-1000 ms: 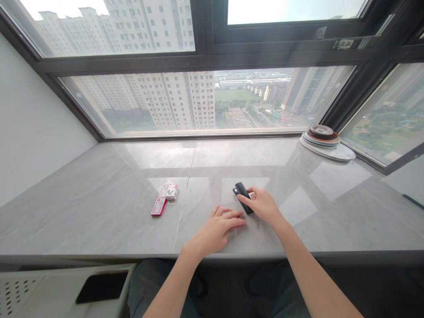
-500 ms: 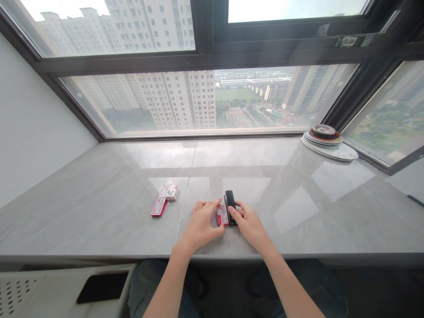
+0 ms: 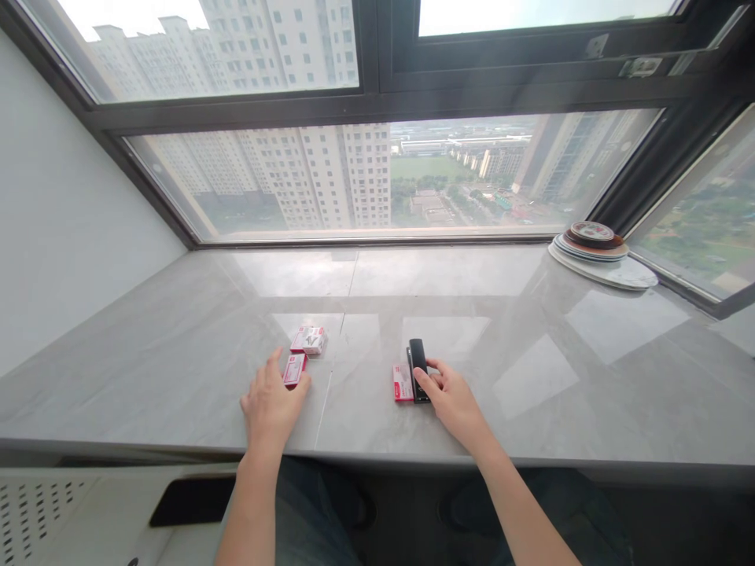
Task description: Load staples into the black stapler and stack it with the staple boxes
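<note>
On the grey counter, a black stapler (image 3: 418, 365) stands lengthwise against the right side of a flat red and white box (image 3: 403, 383). My right hand (image 3: 453, 397) is closed on the stapler, thumb over its top and fingers along its right side. Further left, my left hand (image 3: 272, 405) straddles a small red and white box (image 3: 295, 368), thumb at its right edge and fingers on its left. That box's lower end is partly hidden by the hand. Just beyond it lie more small boxes, one of them a white and red box (image 3: 312, 339), close together.
A stack of round plates (image 3: 602, 271) sits at the far right by the window (image 3: 377, 189). The counter's front edge (image 3: 425, 456) runs above my legs. Below left is a white perforated surface with a dark panel (image 3: 192, 501).
My left hand has left the flat box beside the stapler and moved left to the small box, which has turned slightly. My right hand stays on the stapler. The view has shifted a little.
</note>
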A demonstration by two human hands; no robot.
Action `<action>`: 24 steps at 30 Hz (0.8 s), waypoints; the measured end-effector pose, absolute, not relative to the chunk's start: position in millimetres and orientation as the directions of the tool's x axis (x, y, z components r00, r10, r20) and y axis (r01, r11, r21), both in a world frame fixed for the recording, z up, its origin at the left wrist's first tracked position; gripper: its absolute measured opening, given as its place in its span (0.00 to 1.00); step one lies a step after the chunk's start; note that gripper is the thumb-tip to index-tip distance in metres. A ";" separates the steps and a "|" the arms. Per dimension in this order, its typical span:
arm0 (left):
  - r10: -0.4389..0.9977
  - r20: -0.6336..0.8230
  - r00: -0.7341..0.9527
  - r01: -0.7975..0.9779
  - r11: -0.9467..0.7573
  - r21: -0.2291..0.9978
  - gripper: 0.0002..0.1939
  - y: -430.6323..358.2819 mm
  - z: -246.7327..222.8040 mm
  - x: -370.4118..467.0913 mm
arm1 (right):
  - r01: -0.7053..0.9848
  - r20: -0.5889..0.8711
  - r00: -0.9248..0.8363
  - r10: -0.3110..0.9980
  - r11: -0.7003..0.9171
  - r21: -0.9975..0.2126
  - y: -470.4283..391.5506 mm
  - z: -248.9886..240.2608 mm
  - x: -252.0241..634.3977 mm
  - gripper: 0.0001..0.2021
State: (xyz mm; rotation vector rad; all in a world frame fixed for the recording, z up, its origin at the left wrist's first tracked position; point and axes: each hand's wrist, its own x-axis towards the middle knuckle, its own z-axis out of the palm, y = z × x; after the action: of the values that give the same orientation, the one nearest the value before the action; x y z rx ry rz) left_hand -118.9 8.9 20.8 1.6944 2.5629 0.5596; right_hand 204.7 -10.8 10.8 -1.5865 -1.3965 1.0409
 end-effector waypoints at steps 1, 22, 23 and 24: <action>0.933 0.146 -0.330 0.916 0.280 0.286 0.30 5.6 21.9 -118.0 | 0.367 -0.094 0.067 0.993 -0.112 -0.923 -10.7 10.6 204.7 0.30; 0.836 0.170 0.521 0.664 -0.523 0.534 0.32 15.2 46.0 9.9 | 0.323 -0.091 0.074 0.993 -0.110 -0.940 -19.4 7.7 211.4 0.32; 0.829 0.170 0.533 0.657 -0.532 0.534 0.34 15.4 45.4 9.4 | 0.316 -0.099 0.075 0.992 -0.117 -0.941 -20.9 8.7 211.5 0.32; 0.822 0.172 0.543 0.650 -0.542 0.533 0.34 15.5 44.8 9.2 | 0.310 -0.102 0.077 0.992 -0.121 -0.943 -22.1 9.9 211.2 0.32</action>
State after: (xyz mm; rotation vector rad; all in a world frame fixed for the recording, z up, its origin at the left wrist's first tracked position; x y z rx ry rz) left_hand 9.2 15.5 44.8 2.3754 1.2004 0.5737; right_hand 211.2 -22.1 9.9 -1.5569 -1.3385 1.0790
